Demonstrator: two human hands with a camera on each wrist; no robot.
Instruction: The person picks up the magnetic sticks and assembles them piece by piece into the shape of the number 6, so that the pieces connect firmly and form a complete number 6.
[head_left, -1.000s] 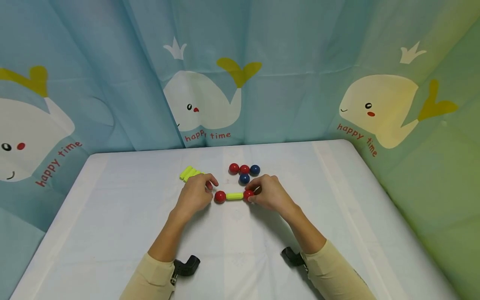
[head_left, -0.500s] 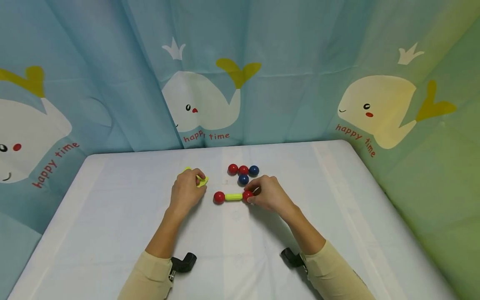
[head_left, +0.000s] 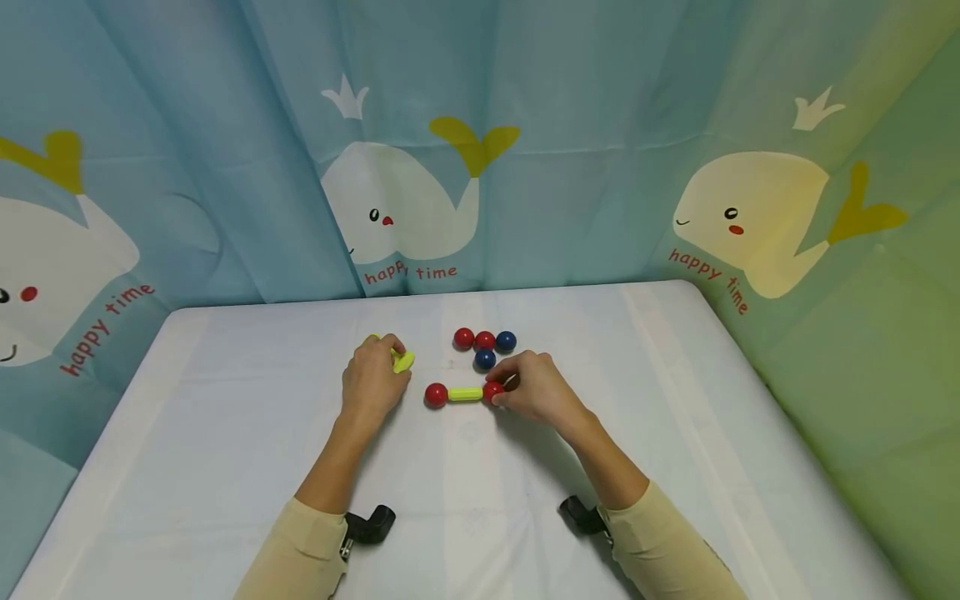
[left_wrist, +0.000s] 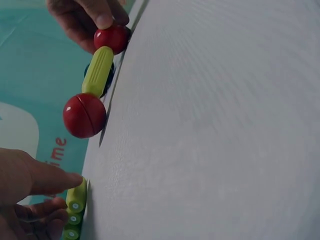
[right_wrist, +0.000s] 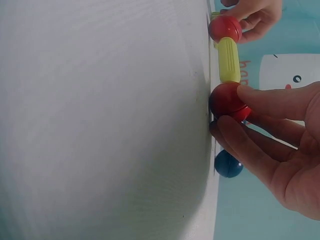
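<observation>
A yellow-green magnetic rod (head_left: 465, 394) lies between two red balls, joined end to end in a dumbbell shape. My right hand (head_left: 536, 387) pinches the right-hand red ball (right_wrist: 227, 101) between thumb and fingers. The left-hand red ball (head_left: 436, 395) sits untouched. Further left, my left hand (head_left: 372, 377) is at a row of loose yellow-green rods (left_wrist: 72, 218), with thumb and fingers about the nearest rod (head_left: 402, 362). Part of that row is hidden under the hand in the head view.
Behind the dumbbell shape are two more red balls (head_left: 464, 338) and two blue balls (head_left: 485, 359), clustered together. A white cloth covers the table (head_left: 465, 500). A blue curtain (head_left: 585, 208) with printed whales hangs along the back.
My left hand has moved left and back from beside the left-hand red ball to the loose rods, where it now grips one. My right hand has kept its pinch on the right-hand red ball.
</observation>
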